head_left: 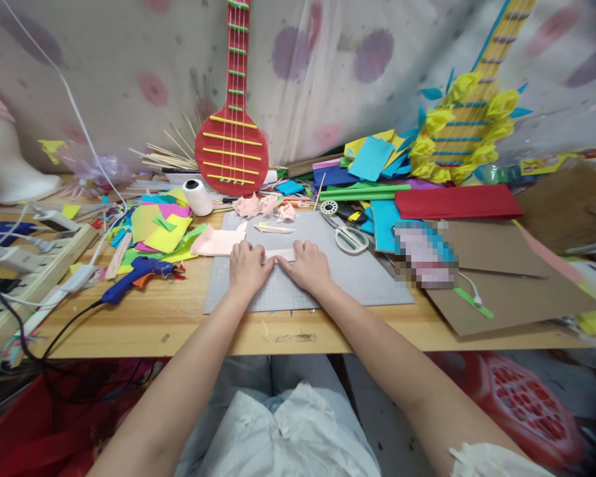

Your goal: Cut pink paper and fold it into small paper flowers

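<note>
My left hand (247, 266) and my right hand (306, 265) rest side by side on a grey cutting mat (367, 271) on the wooden table (179, 324). Between them lies a narrow strip of pale pink paper (281, 255). The fingers of both hands are curled and pressed down on it, one hand at each end. A larger pink paper sheet (217, 242) lies just beyond my left hand. A small pink slip (274, 228) sits further back on the mat.
Scissors (348, 237) lie on the mat's right side. A blue glue gun (134, 277) and power strips (34, 258) are at left, with coloured paper scraps (161, 228). Brown cardboard (506, 278) lies right. Two paper guitars (232, 142) lean behind, beside a thread spool (197, 197).
</note>
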The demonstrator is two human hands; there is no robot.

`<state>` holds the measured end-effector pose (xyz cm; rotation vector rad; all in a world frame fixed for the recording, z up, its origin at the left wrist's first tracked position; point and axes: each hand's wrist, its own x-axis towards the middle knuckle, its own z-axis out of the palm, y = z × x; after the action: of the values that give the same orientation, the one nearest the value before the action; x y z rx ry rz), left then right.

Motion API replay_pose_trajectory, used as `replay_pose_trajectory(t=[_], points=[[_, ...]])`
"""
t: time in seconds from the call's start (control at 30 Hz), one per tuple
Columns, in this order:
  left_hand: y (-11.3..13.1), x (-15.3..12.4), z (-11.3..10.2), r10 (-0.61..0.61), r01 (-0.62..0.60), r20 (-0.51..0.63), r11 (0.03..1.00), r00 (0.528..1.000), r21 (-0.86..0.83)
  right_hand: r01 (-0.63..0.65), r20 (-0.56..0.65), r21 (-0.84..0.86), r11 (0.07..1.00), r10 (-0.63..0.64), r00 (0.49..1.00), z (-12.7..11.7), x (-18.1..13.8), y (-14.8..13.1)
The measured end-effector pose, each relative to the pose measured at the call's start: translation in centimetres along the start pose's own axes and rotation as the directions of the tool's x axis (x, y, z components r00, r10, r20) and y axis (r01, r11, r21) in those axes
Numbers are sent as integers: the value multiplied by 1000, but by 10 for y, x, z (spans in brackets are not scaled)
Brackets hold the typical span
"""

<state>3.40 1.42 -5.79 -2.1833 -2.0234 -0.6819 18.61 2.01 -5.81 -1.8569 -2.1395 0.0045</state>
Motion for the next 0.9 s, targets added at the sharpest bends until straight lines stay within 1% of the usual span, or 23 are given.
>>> replay_pose_trajectory(t=[0.17, 0.33, 0.4, 0.5, 0.57, 0.67, 0.73, 0.8, 0.87, 0.9], points=[[3, -1, 2, -9, 9, -5, 1000, 1000, 28, -35, 0, -17, 999, 35, 999, 2, -1, -3], [2, -1, 3, -38, 39, -4, 999, 999, 26, -42, 9, -41, 998, 43, 999, 3, -1, -3], [1, -1, 4, -46, 46, -6, 999, 999, 18, -27, 7, -43, 999, 28, 1000, 2, -1, -1], [-1, -1, 5, -42, 42, -12, 999, 999, -1, -9, 27, -24, 1000, 10, 1000, -1, -1, 7], [-1, -1, 6, -37, 37, -19, 999, 999, -11, -31, 39, 0, 1000, 30, 999, -3, 0, 13], [-1, -1, 7, -41, 40, -24, 999, 999, -24, -61, 6, 53, 997, 61, 998, -4, 0, 17], [-1, 0, 7, -41, 40, -22, 999, 999, -37, -25, -46, 101, 995, 30, 999, -2, 0, 16], [-2, 0, 7, -41, 40, -17, 998, 999, -56, 52, -80, 140, 989, -41, 996, 2, 1, 13], [-4, 0, 7, -46, 45, -10, 996, 999, -82, 113, -85, 159, 981, -101, 991, 6, 1, 11], [-5, 0, 6, -52, 51, -6, 994, 999, -99, 123, -81, 162, 979, -111, 990, 7, 2, 11]])
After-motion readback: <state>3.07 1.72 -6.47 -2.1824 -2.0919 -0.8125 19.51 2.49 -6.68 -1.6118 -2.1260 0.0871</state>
